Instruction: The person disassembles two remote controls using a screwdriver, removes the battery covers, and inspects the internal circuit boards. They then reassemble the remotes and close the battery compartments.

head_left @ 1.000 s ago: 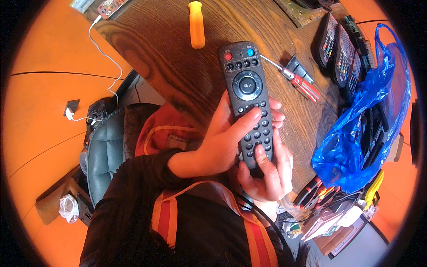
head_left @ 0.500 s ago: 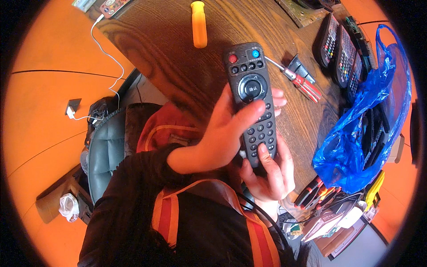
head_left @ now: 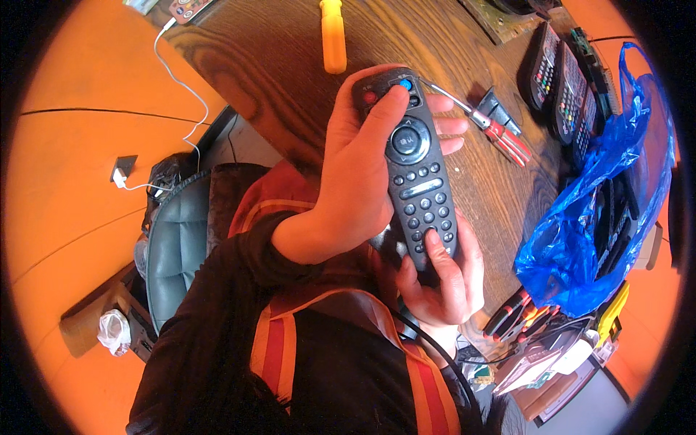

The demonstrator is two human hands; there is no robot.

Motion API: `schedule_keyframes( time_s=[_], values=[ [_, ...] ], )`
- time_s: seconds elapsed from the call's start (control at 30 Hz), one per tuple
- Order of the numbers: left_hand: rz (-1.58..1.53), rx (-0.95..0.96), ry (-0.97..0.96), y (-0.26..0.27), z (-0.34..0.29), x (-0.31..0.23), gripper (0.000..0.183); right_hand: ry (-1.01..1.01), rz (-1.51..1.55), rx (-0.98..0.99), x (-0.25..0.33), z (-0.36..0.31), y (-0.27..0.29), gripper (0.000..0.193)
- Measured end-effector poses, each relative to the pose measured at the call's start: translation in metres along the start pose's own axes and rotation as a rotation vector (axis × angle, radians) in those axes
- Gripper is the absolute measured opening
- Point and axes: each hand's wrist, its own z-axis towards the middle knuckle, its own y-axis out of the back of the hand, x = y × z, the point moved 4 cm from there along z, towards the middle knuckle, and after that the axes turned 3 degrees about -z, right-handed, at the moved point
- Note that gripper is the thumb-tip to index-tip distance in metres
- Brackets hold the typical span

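Both hands hold one black remote control (head_left: pixel 417 174) above the counter (head_left: pixel 290 65) edge, face up. Left hand (head_left: pixel 362 174) wraps the upper half from the left side, thumb laid across the top by the red and blue buttons; its fingertips (head_left: pixel 453 127) poke out past the right edge, the rest hidden behind the remote. Right hand (head_left: pixel 442 279) cups the lower end from below, thumb on the bottom number keys; palm mostly covered, so grip underneath is hard to make out. On the counter: orange screwdriver handle (head_left: pixel 333 36), tip cut off at the top; red-handled screwdriver (head_left: pixel 500 134) just right of the remote. More remotes (head_left: pixel 562 87) lie near a blue plastic bag (head_left: pixel 602 210), contents probably more remotes, unclear.
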Motion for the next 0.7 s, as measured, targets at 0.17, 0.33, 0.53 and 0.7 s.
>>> schedule_keyframes(
  time_s=[0.17,0.33,0.53,0.7],
  values=[
    [-0.108,-0.065,0.021,0.004,0.001,0.001,0.020,0.021,0.036,0.034,0.000,0.002,0.001,0.033],
    [-0.126,-0.067,0.027,0.010,0.004,0.003,0.019,-0.001,0.083,0.075,-0.005,0.003,0.004,0.042],
    [-0.072,-0.051,-0.065,0.013,0.009,-0.002,0.017,-0.451,0.752,0.041,-0.022,-0.006,-0.001,0.064],
    [-0.156,-0.046,-0.048,0.012,0.011,0.004,0.020,-0.654,1.021,0.041,-0.027,-0.012,-0.003,0.048]
  ],
)
